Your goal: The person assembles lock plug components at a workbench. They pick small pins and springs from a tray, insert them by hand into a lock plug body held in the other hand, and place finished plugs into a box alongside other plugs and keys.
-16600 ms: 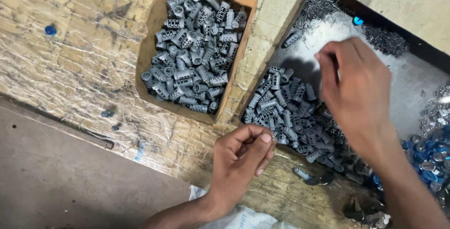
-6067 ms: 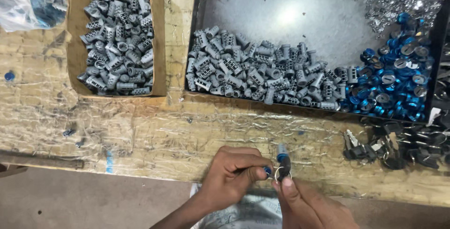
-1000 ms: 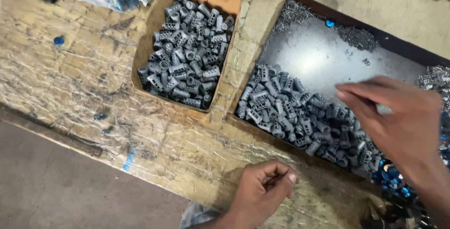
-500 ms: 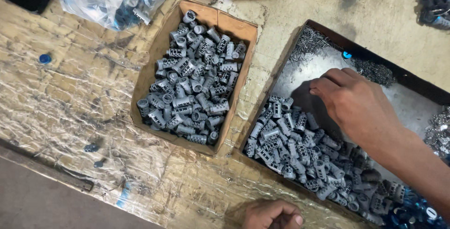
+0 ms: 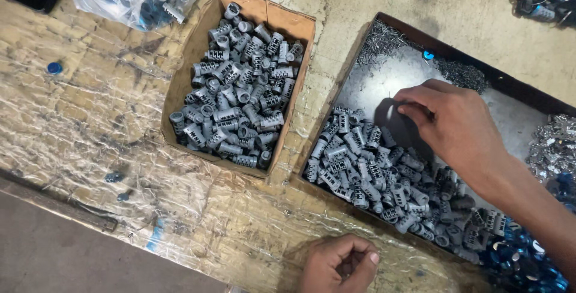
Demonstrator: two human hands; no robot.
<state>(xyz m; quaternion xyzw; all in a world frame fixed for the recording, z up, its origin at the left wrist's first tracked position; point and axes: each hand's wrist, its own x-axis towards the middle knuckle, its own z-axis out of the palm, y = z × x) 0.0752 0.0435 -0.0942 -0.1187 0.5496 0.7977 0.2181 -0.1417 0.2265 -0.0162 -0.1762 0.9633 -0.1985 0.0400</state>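
one thin pin (image 5: 390, 112), seemingly upright, pinched by right hand (image 5: 459, 131).

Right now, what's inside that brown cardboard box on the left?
The cardboard box is heaped with small grey ribbed plastic cylinders, many hollow-ended. They cover its bottom, so anything beneath them is hidden.

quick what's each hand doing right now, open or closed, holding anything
Left hand: curled closed at the table edge; contents cannot be told.
Right hand: over the dark tray, fingers pinched on a small metal pin.
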